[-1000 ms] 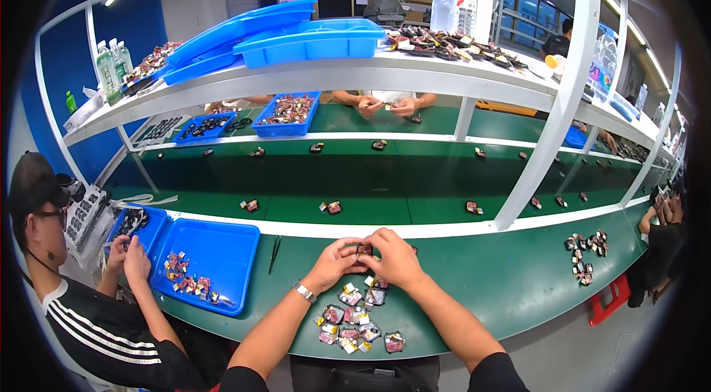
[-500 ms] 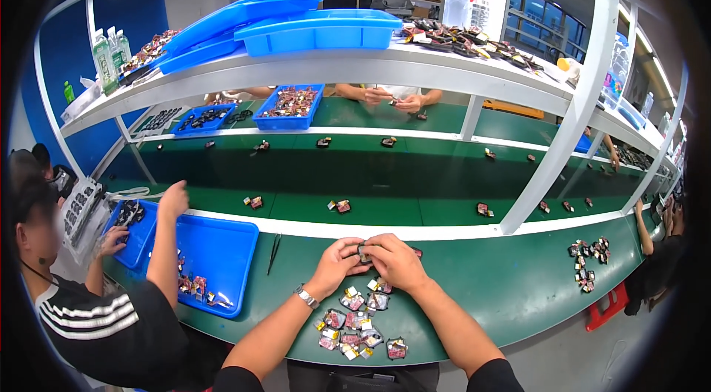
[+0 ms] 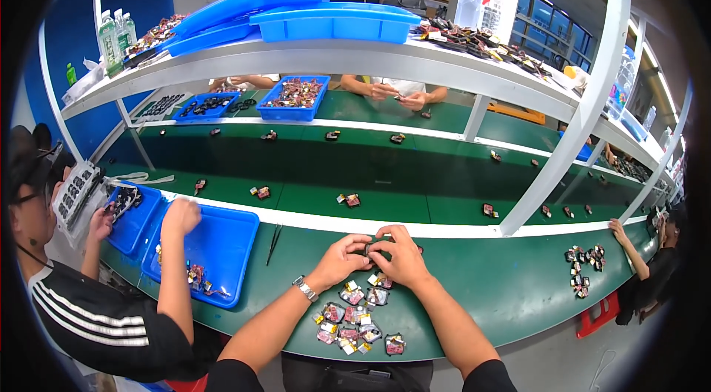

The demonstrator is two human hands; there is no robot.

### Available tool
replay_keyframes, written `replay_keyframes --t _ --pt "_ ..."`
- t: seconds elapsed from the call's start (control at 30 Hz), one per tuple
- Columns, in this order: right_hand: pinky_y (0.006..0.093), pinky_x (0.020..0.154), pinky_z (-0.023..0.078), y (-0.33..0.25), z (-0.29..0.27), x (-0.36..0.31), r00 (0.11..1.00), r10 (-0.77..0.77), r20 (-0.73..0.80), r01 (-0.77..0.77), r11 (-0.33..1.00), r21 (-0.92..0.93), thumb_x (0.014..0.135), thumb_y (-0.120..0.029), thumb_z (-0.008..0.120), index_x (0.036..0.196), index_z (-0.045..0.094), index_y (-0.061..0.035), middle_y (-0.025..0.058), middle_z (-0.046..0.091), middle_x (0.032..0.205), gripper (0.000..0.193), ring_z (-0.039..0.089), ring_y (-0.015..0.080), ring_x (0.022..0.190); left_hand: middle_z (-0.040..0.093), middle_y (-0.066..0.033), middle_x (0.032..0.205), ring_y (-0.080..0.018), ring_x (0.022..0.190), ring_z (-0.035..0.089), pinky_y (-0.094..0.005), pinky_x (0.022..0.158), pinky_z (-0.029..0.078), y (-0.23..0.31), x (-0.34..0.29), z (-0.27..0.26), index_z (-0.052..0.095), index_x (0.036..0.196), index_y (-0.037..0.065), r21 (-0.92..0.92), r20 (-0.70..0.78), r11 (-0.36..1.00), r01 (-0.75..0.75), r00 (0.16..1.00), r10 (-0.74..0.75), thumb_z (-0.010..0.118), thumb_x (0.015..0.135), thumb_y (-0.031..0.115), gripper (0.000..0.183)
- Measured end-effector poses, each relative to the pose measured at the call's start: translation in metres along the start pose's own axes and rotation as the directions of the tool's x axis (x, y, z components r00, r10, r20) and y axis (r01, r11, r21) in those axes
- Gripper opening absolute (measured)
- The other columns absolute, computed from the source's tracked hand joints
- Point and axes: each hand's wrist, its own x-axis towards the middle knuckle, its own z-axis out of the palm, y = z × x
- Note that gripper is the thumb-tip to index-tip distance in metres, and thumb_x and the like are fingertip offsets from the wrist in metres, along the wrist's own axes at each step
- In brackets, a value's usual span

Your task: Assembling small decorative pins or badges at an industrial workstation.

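Over the green bench, my left hand [image 3: 344, 261] and my right hand [image 3: 401, 260] come together around a small dark-cased electronic module [image 3: 367, 250]. Fingers of both hands pinch it, and they cover most of it. The right index finger is bent up above the module. Below my hands, between my forearms, lies a loose group of similar modules [image 3: 357, 316], with red circuit boards, silver parts and yellow-white pieces. Part of another reddish module [image 3: 420, 248] shows behind my right hand. Black tweezers [image 3: 274, 245] lie on the bench to the left.
A blue tray [image 3: 243, 247] with some modules stands left, where a co-worker's hand [image 3: 181, 217] hovers. Spaced modules [image 3: 348, 200] lie on the green strip beyond the white rail [image 3: 444, 230]. More modules [image 3: 583, 270] lie right. A shelf [image 3: 333, 58] with blue trays and bottles spans overhead.
My right index finger has lifted, while both hands keep the module. The co-worker's hand at left has drawn back over the tray, and a module shows on the green strip near there.
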Motion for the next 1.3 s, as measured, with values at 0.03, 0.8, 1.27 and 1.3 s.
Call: replay_keyframes --t 0.03,0.8,1.27,1.3 --pt "0.0352 0.087 0.049 0.0 0.0 -0.001 1.0 -0.001 -0.002 0.001 1.0 0.0 0.074 -0.01 0.074 0.086 0.072 -0.0091 0.0066 0.058 0.105 0.012 0.054 0.0256 0.104 0.054 -0.0141 0.122 -0.019 0.106 0.06 -0.0316 0.09 0.056 -0.001 -0.001 0.0 0.045 0.13 -0.002 0.005 -0.003 1.0 0.004 1.0 -0.004 0.053 0.091 -0.005 0.04" --pt "0.0383 0.091 0.048 -0.007 0.012 -0.01 0.993 -0.013 -0.113 0.021 0.998 0.066 0.074 -0.008 0.07 0.083 0.07 -0.0042 0.0094 0.062 0.11 0.01 0.056 0.0286 0.108 0.058 -0.0117 0.121 -0.0181 0.108 0.061 -0.0308 0.091 0.055 -0.001 0.0 -0.002 0.048 0.126 0.001 -0.073 -0.015 0.997 0.032 0.999 -0.033 0.049 0.096 0.0 0.03" --pt "0.0398 0.097 0.045 -0.004 0.019 -0.012 0.988 0.082 -0.128 -0.055 0.978 0.199 0.075 -0.006 0.07 0.091 0.072 -0.0072 0.0092 0.06 0.12 0.016 0.051 0.0304 0.118 0.062 -0.015 0.116 -0.0207 0.102 0.065 -0.0311 0.088 0.057 -0.003 -0.002 -0.001 0.05 0.121 -0.001 -0.09 -0.079 0.995 0.032 0.996 -0.039 0.051 0.094 -0.004 0.028" --pt "0.0402 0.099 0.044 -0.003 0.02 -0.01 0.991 0.042 -0.124 -0.018 0.981 0.191 0.075 -0.006 0.07 0.091 0.072 -0.0074 0.0091 0.06 0.121 0.016 0.05 0.0308 0.119 0.062 -0.0151 0.115 -0.0211 0.102 0.065 -0.0311 0.088 0.057 -0.005 -0.001 -0.004 0.05 0.121 -0.002 -0.09 -0.082 0.996 0.001 0.997 -0.009 0.052 0.094 -0.004 0.027"
